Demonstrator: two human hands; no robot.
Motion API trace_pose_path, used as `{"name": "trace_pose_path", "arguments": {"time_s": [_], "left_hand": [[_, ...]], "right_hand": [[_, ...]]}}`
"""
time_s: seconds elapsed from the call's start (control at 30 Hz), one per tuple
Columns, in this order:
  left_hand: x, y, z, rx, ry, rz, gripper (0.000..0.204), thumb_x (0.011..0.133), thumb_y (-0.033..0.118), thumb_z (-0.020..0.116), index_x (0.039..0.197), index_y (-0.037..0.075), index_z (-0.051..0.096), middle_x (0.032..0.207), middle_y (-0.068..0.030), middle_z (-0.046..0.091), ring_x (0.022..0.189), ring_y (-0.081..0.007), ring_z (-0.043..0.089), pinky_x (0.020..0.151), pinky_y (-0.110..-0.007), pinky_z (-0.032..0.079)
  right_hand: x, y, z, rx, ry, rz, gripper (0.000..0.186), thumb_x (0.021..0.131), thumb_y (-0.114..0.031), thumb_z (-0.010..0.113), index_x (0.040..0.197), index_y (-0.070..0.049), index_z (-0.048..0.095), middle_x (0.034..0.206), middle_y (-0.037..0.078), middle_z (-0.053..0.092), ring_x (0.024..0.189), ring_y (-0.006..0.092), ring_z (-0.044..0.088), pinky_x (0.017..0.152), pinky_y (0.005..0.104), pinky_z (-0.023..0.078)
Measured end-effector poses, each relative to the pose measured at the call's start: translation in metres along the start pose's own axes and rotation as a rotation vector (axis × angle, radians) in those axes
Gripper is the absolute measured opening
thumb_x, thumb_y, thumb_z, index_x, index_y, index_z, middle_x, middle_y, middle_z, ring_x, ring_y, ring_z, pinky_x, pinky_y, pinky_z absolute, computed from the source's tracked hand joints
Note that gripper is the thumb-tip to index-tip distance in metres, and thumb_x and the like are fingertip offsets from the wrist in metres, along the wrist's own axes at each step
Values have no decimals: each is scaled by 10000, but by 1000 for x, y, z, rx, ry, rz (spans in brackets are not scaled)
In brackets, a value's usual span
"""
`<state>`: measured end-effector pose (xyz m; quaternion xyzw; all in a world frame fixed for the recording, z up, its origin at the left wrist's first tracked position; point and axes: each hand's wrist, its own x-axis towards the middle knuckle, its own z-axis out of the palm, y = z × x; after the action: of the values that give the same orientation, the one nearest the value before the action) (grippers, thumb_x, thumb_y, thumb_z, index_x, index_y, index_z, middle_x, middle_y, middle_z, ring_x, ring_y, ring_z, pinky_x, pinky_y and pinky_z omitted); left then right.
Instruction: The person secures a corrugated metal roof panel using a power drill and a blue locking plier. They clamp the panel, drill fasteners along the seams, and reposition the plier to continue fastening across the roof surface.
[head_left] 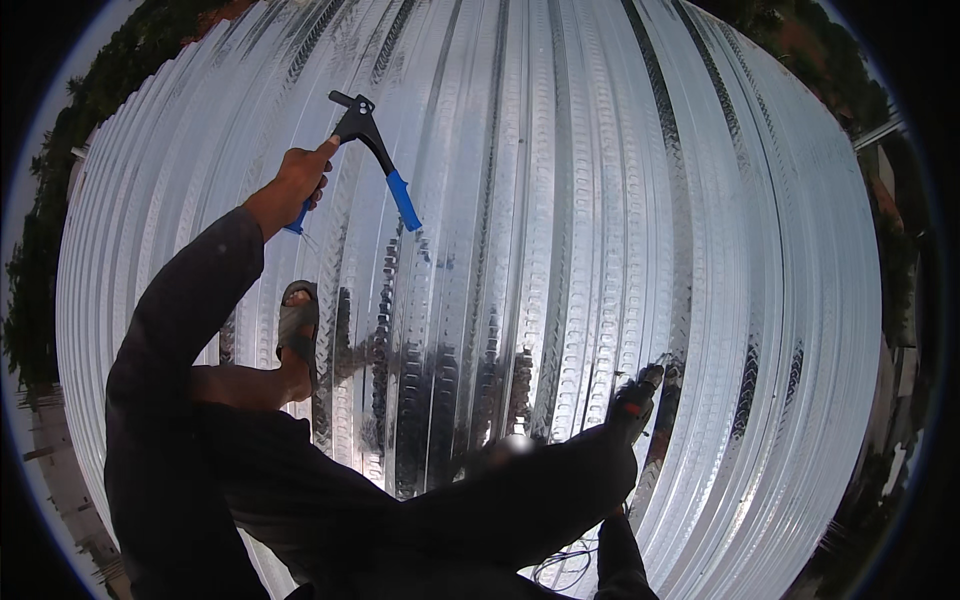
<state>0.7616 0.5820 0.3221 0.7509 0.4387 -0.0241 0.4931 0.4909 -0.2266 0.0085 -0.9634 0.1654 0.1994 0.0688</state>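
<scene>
Riveter (365, 150) sits high in the left hand (300, 180), out at the end of a dark-sleeved arm that reaches up and away across the roof (620, 200). It is a black hand tool with two long handles tipped in blue grips. The fingers (318, 190) are curled tight around the near handle, whose blue grip pokes out below the fist, while the far handle swings free to the right and ends in its own blue grip (404, 200). The handles stand wide apart. The tool's black head points up and to the left, close to the sheet; whether it touches the metal cannot be told.

The roof is bright ribbed sheet metal, its long ridges running away from the person and bending with the lens. It fills nearly the whole view and mirrors the dark shapes above it.

Below the left arm, a bare left foot in a sandal (298, 335) rests flat on the ribs. Across the lower part of the view lies a leg in dark trousers (480, 500), ending in the right foot in a sandal (636, 392) on the sheet further right.

The right hand is not visible, so its fingers cannot be judged. A thin loop of wire (560, 570) lies on the sheet near the bottom edge. Trees (60, 130) show past the roof's left rim.
</scene>
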Motion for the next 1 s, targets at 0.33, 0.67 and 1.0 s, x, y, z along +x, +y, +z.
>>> {"name": "trace_pose_path", "arguments": {"time_s": [0.33,0.67,1.0], "left_hand": [[106,9,12,372,-200,348,487,959,430,680,800,-17,570,577,-80,493,434,-186,468,390,-361,334],[198,18,-4,486,-387,581,544,989,469,606,699,14,535,602,-92,533,452,-191,500,415,-379,378],[300,-89,7,389,-431,231,572,973,457,631,957,-114,662,752,-193,677,530,-256,636,448,-427,476]], "right_hand": [[-44,-124,-131,-455,245,-462,601,685,-45,651,1281,-18,578,897,178,661,857,369,622,812,484,480],[-73,-265,-248,-859,172,-619,308,694,-82,739,986,-66,639,761,109,629,737,301,643,718,439,493],[-98,-477,-389,-850,263,-672,311,687,-74,704,996,-60,676,699,107,594,694,305,626,687,433,496]]}}
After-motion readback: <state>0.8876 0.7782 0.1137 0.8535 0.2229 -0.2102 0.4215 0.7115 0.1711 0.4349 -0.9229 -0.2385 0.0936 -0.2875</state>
